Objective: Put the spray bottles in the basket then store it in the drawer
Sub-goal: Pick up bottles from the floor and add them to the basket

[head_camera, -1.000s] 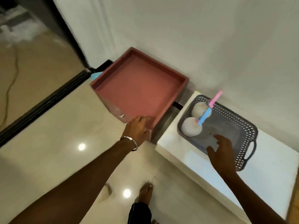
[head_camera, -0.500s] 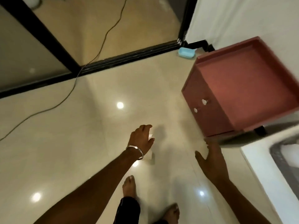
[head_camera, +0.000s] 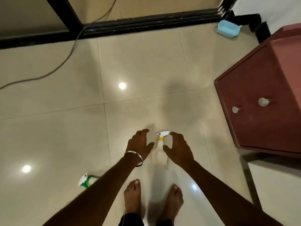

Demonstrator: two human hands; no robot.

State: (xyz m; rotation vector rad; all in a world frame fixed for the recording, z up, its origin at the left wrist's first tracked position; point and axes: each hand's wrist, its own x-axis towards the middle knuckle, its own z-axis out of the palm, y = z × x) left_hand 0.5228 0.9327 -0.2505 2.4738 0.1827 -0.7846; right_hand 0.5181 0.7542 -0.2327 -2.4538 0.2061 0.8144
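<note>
Your left hand (head_camera: 139, 144) and right hand (head_camera: 178, 148) hang spread, empty, flanking the yellow-collared bottle (head_camera: 160, 151) standing on the floor (head_camera: 65, 128). A green-trimmed bottle (head_camera: 87, 181) lies beside your left forearm. The drawer cabinet (head_camera: 263, 103) stands right.

Glossy cream tiled floor (head_camera: 65, 128), round ceiling-light reflections on it. Black door frame (head_camera: 146, 18) along the far edge, grey cable (head_camera: 65, 61) trailing from it. Pale blue box (head_camera: 227, 28) by the white wall (head_camera: 276, 7). Maroon cabinet (head_camera: 260, 79) at right, two silver knobs (head_camera: 263, 101).
</note>
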